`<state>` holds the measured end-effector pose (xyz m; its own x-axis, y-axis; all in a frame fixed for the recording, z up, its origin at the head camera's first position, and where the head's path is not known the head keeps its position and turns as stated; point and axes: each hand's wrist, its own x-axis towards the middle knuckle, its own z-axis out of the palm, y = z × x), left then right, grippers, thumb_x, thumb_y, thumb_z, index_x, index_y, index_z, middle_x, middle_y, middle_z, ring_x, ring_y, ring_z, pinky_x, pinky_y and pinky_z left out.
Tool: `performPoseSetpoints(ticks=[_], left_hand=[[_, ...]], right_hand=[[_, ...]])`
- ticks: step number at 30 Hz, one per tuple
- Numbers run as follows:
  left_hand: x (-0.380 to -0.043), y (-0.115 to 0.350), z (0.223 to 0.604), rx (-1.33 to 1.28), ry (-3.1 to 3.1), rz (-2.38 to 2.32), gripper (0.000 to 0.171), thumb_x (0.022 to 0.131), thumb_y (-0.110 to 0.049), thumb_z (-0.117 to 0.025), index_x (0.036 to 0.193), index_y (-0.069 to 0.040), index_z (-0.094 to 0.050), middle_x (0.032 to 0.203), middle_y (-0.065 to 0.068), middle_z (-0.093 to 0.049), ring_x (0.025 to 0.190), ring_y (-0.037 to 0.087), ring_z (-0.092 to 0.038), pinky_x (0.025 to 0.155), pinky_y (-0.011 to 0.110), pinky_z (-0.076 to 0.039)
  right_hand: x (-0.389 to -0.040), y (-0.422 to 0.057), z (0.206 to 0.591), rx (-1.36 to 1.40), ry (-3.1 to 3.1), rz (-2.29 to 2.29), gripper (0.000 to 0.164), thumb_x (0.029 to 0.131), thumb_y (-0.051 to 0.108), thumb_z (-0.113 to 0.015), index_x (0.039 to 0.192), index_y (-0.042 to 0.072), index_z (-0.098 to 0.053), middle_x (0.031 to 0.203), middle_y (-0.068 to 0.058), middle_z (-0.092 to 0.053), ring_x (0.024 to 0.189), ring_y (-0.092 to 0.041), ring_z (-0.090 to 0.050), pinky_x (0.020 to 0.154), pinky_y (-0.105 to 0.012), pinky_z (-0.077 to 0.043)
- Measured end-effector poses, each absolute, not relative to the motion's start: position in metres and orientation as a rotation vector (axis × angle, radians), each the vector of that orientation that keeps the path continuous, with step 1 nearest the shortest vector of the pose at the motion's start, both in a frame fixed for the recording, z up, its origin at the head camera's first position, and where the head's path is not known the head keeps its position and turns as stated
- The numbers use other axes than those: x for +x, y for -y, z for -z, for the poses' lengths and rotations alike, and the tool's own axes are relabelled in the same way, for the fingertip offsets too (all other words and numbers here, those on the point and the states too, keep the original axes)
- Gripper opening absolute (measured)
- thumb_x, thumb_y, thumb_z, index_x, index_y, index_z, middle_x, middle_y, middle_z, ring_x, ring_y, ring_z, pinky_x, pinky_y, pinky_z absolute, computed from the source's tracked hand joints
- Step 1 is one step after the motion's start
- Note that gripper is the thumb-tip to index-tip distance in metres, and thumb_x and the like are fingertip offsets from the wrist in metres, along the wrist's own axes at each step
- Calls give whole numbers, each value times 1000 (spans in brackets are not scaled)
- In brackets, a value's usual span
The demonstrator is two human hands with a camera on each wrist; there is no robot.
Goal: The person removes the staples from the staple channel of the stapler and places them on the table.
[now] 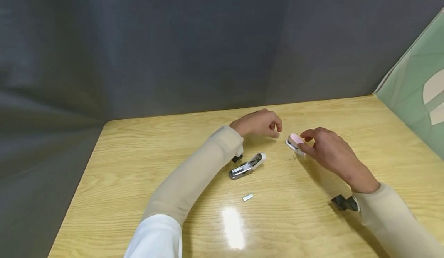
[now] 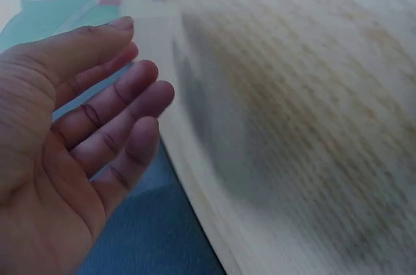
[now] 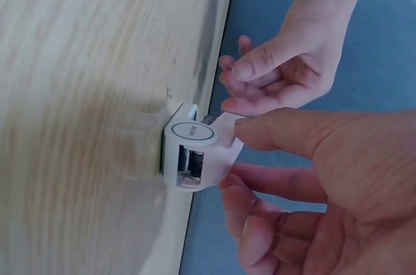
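My right hand (image 1: 329, 150) pinches a small pink and white stapler (image 1: 296, 139) between thumb and fingers. In the right wrist view, the thumb lies on the pink top of this stapler (image 3: 220, 148), and its white end with an oval label faces the camera. Just left of it my left hand (image 1: 259, 123) hovers over the table, fingers loosely bent and holding nothing. The left wrist view shows the left palm (image 2: 84, 132) bare, apart from the stapler. Nearer the body lies a second stapler (image 1: 247, 167), grey and white, swung open with its metal channel exposed.
A short silver strip, seemingly staples (image 1: 248, 197), lies on the wood-grain table (image 1: 138, 165) in front of the open stapler. A dark curtain-like surface (image 1: 208, 49) stands behind the table. On the right is a green patterned panel (image 1: 416, 84).
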<state>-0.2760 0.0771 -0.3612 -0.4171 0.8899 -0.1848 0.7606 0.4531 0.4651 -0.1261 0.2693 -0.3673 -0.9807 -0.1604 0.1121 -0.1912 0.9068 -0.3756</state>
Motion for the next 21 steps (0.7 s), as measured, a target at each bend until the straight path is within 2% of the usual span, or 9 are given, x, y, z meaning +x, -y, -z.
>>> performPoseSetpoints(ticks=[1,7,11,21], left_hand=[[-276,-80,362,1397,-2286,-423,18,100,-20,-71,115,-11,-73,88,0,-62,76,12,-50,72,24,-42],[-273,-94,368,1423,-2222,-356,21,98,-19,-73,117,-11,-72,91,1,-64,77,11,-51,70,22,-42],[-270,-99,368,1429,-2219,-349,17,97,-18,-74,113,-12,-74,89,1,-64,76,11,-52,67,23,-41],[-265,-102,370,1460,-2213,-309,10,95,-19,-77,103,-13,-74,85,-1,-63,73,10,-51,65,23,-40]], right_hand=[[-127,-269,367,284,2987,-591,32,93,17,-78,113,-7,-72,101,-22,-72,79,-31,-67,60,-45,-52],[-130,-266,369,312,2993,-598,30,91,15,-79,111,-7,-72,99,-20,-72,72,-25,-60,55,-39,-48],[-130,-264,368,315,3002,-628,29,92,14,-79,111,-7,-72,100,-20,-71,67,-22,-54,51,-34,-43],[-131,-260,372,442,2943,-622,17,90,5,-77,102,-6,-73,88,-13,-70,72,-23,-58,61,-39,-48]])
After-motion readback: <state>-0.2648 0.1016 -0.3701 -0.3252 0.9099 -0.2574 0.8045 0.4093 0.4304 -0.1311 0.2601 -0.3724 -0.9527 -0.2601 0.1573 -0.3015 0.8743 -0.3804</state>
